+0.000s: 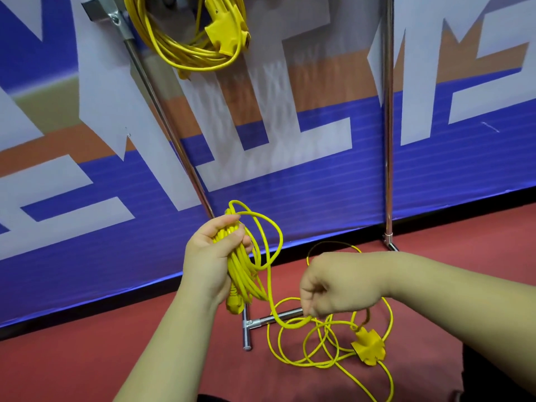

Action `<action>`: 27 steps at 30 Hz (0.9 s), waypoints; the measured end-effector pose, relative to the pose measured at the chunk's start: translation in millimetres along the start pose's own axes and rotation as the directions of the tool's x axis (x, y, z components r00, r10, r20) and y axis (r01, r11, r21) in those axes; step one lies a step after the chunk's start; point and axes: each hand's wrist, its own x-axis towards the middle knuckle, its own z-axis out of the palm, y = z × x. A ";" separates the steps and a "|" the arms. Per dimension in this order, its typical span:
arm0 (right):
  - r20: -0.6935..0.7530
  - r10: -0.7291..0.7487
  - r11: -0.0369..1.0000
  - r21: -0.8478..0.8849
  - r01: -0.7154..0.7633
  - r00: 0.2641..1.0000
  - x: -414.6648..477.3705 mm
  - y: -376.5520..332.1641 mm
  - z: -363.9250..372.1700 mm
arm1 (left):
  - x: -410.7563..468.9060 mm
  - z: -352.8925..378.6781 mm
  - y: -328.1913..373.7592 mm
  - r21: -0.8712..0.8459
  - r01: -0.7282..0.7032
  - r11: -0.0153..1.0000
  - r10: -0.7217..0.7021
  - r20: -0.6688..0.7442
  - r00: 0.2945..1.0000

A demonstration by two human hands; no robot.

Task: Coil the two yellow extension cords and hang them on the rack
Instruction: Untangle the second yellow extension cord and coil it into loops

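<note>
A blue, white and orange banner (58,198) filled the left and middle of the frame, with a red floor (87,358) running below it. The rack (162,117) showed as a chrome pole slanting down from the upper left, a foot bar (246,329) at lower centre, and an upright pole (388,126) right of centre. The foot bar lay among the loose yellow loops, its right end hidden behind the right hand. At the top, left of centre, the first cord (185,53) hung coiled on the rack, its socket block (226,30) resting against the loops. Just left of centre the left hand (208,256) gripped the second cord (246,274) as a bundle of several turns, one loop springing out above the fingers and a plug (235,303) dangling under the wrist. A strand ran down to the right hand (339,288), whose curled fingers pinched it low over the floor. To the lower right, the rest of that cord sprawled in tangled loops on the floor around its flat socket end (368,348).
</note>
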 end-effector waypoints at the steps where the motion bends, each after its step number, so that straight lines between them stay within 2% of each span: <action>1: -0.008 -0.009 1.000 0.022 0.009 1.000 -2.7 -2.4 -2.2 | -0.9 2.1 -2.9 0.042 -0.004 0.999 0.004 0.000 1.000; 6: -0.164 -0.095 0.992 0.061 0.107 0.982 -12.8 -4.5 -16.7 | -3.9 11.6 -13.1 0.115 0.012 0.993 -0.018 0.046 0.999; 9: -0.296 -0.106 0.965 0.200 0.170 0.949 -13.8 3.8 -25.2 | -8.5 19.8 -16.0 0.136 0.026 0.990 -0.039 0.094 0.995; 12: -0.419 -0.031 0.891 0.400 0.215 0.908 -14.4 14.0 -30.0 | -13.7 27.9 -18.7 0.114 0.062 0.992 -0.078 0.147 0.986; 16: -0.542 0.118 0.785 0.564 0.257 0.832 -11.8 22.8 -29.5 | -20.0 37.5 -20.8 0.097 0.104 0.990 -0.123 0.226 0.966; 21: -0.662 0.241 0.788 0.560 0.256 0.710 -6.8 28.2 -30.6 | -27.2 49.0 -21.2 0.132 0.072 0.989 -0.113 0.336 0.935; 24: -0.682 0.231 0.812 0.528 0.250 0.694 -5.4 29.0 -30.8 | -28.6 51.5 -20.5 0.216 0.024 0.976 -0.105 0.372 0.922; 27: -0.696 0.231 0.860 0.473 0.193 0.680 -5.2 31.4 -32.2 | -29.3 51.8 -19.8 0.229 0.061 0.972 -0.142 0.356 0.923</action>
